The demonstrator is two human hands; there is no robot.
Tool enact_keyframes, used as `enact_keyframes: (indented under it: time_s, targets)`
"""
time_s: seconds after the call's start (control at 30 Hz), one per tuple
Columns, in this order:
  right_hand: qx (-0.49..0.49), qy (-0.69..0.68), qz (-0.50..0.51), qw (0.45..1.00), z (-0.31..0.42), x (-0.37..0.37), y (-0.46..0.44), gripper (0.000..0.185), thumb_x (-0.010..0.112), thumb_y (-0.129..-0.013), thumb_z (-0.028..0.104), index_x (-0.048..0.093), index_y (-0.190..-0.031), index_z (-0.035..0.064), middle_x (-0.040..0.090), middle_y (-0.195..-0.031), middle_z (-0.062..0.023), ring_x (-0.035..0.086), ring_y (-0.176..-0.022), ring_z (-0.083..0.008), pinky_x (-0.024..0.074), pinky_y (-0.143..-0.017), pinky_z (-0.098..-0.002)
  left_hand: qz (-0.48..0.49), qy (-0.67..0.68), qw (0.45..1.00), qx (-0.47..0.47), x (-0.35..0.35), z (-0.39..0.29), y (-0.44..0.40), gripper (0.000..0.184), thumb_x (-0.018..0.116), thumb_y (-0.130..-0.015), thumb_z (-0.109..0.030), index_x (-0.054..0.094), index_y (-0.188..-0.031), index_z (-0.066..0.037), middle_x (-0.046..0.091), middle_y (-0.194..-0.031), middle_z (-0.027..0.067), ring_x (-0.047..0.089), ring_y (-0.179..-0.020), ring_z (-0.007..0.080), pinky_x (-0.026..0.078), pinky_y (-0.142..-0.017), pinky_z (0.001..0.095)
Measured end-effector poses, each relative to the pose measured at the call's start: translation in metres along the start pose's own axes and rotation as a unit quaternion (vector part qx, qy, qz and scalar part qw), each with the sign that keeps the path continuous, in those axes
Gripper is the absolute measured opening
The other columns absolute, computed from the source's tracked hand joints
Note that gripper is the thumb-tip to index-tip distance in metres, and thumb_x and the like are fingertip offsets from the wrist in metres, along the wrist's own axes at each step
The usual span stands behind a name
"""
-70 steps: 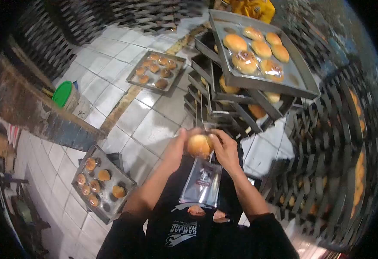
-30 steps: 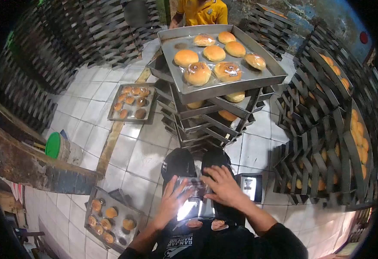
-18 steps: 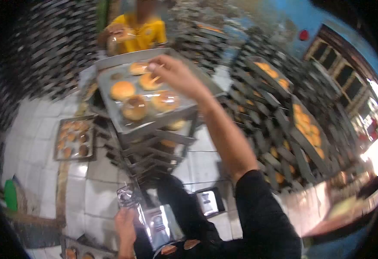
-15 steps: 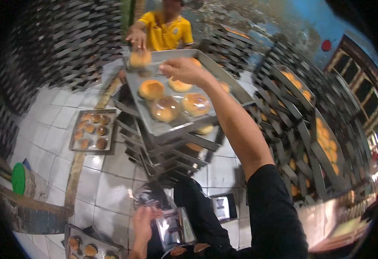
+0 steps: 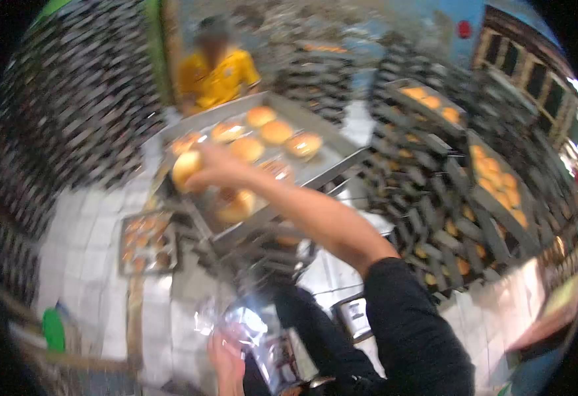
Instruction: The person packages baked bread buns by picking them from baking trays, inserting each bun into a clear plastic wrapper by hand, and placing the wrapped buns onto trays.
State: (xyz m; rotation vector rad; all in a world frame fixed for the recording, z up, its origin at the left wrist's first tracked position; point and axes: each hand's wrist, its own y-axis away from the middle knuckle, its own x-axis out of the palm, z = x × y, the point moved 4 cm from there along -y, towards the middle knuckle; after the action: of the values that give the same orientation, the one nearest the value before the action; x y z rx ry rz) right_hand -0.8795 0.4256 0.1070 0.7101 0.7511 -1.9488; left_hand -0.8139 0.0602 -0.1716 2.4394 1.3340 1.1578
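Observation:
My right hand (image 5: 215,168) reaches over the left side of a metal baking tray (image 5: 332,170), its fingers closed around a golden bun (image 5: 186,171). Several more round buns (image 5: 276,131) lie in that tray, and some of them shine as if under clear plastic. Low in the view, my left hand (image 5: 227,353) is closed on a clear plastic bag (image 5: 252,321), blurred and glinting. The bag is above my lap.
Across the tray sits a person in a yellow shirt (image 5: 219,78). A smaller tray of buns (image 5: 149,244) lies on the tiled floor at left. Stacked trays of buns (image 5: 497,181) rise on the right. A green lid (image 5: 54,329) shows at lower left.
My right hand has moved left and down across the tray and taken hold of a bun. The other person's hand has drawn back from the tray. The plastic bag looks more spread out.

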Motion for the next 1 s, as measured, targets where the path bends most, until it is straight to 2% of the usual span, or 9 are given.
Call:
enact_keyframes:
  time_s: [0.1,0.17,0.33,0.43,0.57,0.6,0.73,0.87,1.0]
  targets:
    - [-0.070,-0.203,-0.162,0.963,0.048,-0.020,0.106,0.067,0.085,-0.078,0.029,0.057,-0.132,0.0001,0.068,-0.117,-0.0173,0.066,-0.109,-0.0278,0.0513,-0.099,-0.0382,-0.003,0.075,0.997,0.014,0.006,-0.030,-0.015,0.040,0.054,-0.105,-0.038,0.060,-0.129,-0.007,0.066,-0.124,0.0102,0.066,-0.111,0.0268,0.047,-0.101,0.0483]
    - [-0.047,-0.330,-0.064,0.941,0.074,0.010,0.175,0.066,0.084,-0.081,0.025,0.055,-0.136,0.0017,0.066,-0.118,-0.0142,0.064,-0.112,-0.0243,0.0500,-0.100,-0.0385,-0.009,0.108,0.994,0.028,-0.004,-0.033,-0.042,0.043,0.054,-0.105,-0.042,0.061,-0.128,-0.007,0.068,-0.121,0.0098,0.066,-0.110,0.0257,0.048,-0.101,0.0455]
    - [-0.287,-0.036,-0.087,0.953,0.053,0.131,0.299,0.052,0.071,-0.080,0.002,0.058,-0.131,0.0045,0.062,-0.129,-0.0149,0.062,-0.120,-0.0349,0.0515,-0.104,-0.0451,0.006,0.076,0.996,-0.051,0.050,-0.041,-0.044,0.050,0.051,-0.104,-0.049,0.063,-0.119,-0.003,0.070,-0.118,0.0145,0.068,-0.108,0.0296,0.055,-0.093,0.0458]
    - [-0.245,0.009,-0.182,0.952,0.016,0.122,0.302,0.048,0.072,-0.072,-0.005,0.063,-0.118,0.0054,0.062,-0.124,-0.0159,0.062,-0.119,-0.0357,0.0557,-0.098,-0.0448,0.123,0.089,0.986,-0.062,0.097,-0.047,-0.011,0.049,0.049,-0.105,-0.046,0.061,-0.121,-0.002,0.069,-0.121,0.0136,0.067,-0.109,0.0287,0.054,-0.095,0.0454]
    - [-0.235,0.103,-0.138,0.956,0.061,0.105,0.311,0.038,0.068,-0.081,0.008,0.061,-0.118,0.0038,0.062,-0.119,-0.0135,0.060,-0.122,-0.0322,0.0412,-0.113,-0.0528,0.120,0.101,0.985,-0.075,0.103,-0.037,0.030,0.045,0.046,-0.105,-0.040,0.059,-0.125,-0.002,0.068,-0.122,0.0151,0.065,-0.114,0.0313,0.052,-0.100,0.0452]
    - [-0.205,0.089,-0.121,0.967,0.057,0.118,0.309,0.045,0.067,-0.081,0.008,0.059,-0.125,0.0038,0.061,-0.126,-0.0150,0.056,-0.129,-0.0323,0.0335,-0.118,-0.0541,0.111,0.120,0.983,-0.088,0.097,-0.036,0.035,0.044,0.046,-0.104,-0.038,0.058,-0.127,-0.002,0.066,-0.124,0.0179,0.064,-0.116,0.0334,0.049,-0.104,0.0458]
    - [-0.130,-0.050,-0.036,0.990,0.061,0.192,0.324,0.058,0.066,-0.083,0.005,0.053,-0.140,0.0040,0.057,-0.141,-0.0160,0.050,-0.137,-0.0327,0.0331,-0.119,-0.0547,0.049,0.137,0.985,-0.096,0.044,-0.036,0.003,0.050,0.045,-0.102,-0.039,0.056,-0.132,0.000,0.063,-0.131,0.0220,0.062,-0.120,0.0355,0.046,-0.109,0.0506]
    - [-0.277,-0.074,0.017,0.958,0.047,0.176,0.304,0.052,0.061,-0.085,0.001,0.055,-0.137,0.0046,0.058,-0.141,-0.0147,0.052,-0.136,-0.0338,0.0327,-0.119,-0.0546,0.073,0.171,0.978,-0.089,0.032,-0.046,0.021,0.052,0.044,-0.102,-0.039,0.055,-0.133,0.001,0.063,-0.132,0.0226,0.061,-0.121,0.0370,0.046,-0.108,0.0513]
    - [-0.270,-0.060,0.057,0.959,0.054,0.157,0.295,0.045,0.060,-0.087,0.001,0.057,-0.132,0.0030,0.060,-0.137,-0.0176,0.052,-0.135,-0.0356,0.0345,-0.118,-0.0534,0.141,0.223,0.959,-0.107,0.039,-0.042,0.031,0.051,0.041,-0.103,-0.038,0.058,-0.131,0.001,0.065,-0.129,0.0214,0.063,-0.119,0.0346,0.046,-0.108,0.0463]
